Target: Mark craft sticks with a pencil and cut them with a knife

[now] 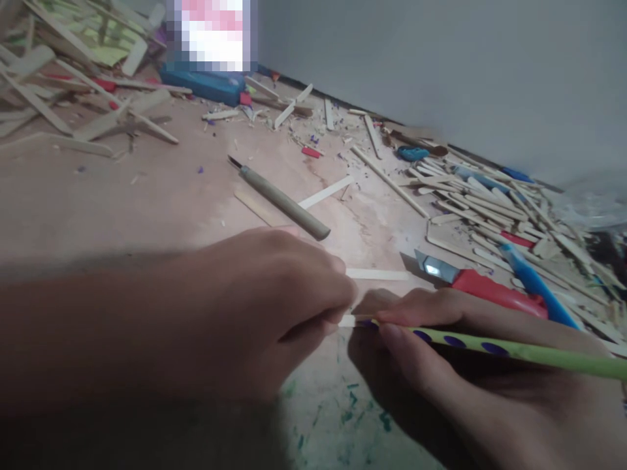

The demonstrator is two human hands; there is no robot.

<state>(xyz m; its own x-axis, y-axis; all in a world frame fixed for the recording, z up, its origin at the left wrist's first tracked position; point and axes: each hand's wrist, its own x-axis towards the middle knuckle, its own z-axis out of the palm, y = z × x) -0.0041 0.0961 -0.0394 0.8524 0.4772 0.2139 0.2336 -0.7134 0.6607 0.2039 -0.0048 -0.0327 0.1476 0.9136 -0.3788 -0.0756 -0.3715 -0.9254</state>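
My left hand is closed in a pinch on a thin pale wooden stick, whose short end sticks out to the right of my fingers. A yellow-green pencil with dark purple spots is held by my right hand, its tip at the end of that stick. Just beyond my fingers lies another flat stick. A utility knife with a red handle rests behind my right hand. Farther off, a wooden-handled craft knife lies across the table, touching or overlapping a pale strip.
Loose wooden sticks are heaped at the right, with a blue strip beside them. Glued stick structures fill the back left. A blue block stands under a blurred-out bright screen. A grey wall bounds the table.
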